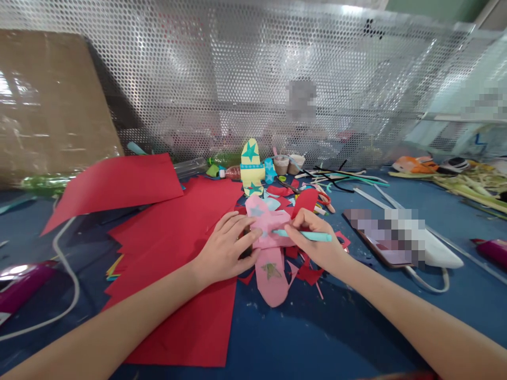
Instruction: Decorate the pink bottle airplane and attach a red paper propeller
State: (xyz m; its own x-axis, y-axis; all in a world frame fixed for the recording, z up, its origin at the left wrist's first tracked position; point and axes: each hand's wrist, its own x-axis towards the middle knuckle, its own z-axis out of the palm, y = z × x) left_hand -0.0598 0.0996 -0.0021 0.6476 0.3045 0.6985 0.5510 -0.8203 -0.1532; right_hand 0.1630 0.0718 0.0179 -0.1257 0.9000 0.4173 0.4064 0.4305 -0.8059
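A pink paper cutout (pixel 273 293) with rounded ends lies in front of me, bearing a gold-green star on its near end and a pale blue star on its far end. A folded pink band crosses its middle. My left hand (pixel 225 247) is curled at the band's left side, fingertips and thumb pressed on it; what lies under the palm is hidden. Pinched in my right hand (pixel 319 244) is a light blue pen (pixel 315 236), its tip at the pink band. Red paper scraps (pixel 309 274) lie around and beneath the cutout.
Red paper sheets (pixel 186 322) are stacked at left, one curling up (pixel 122 184). Behind stands a yellow cutout with teal stars (pixel 250 174). Orange-handled scissors (pixel 325 198), a phone (pixel 376 237), a white device with a cable (pixel 439 248) and plastic bottles (pixel 233 173) surround the work.
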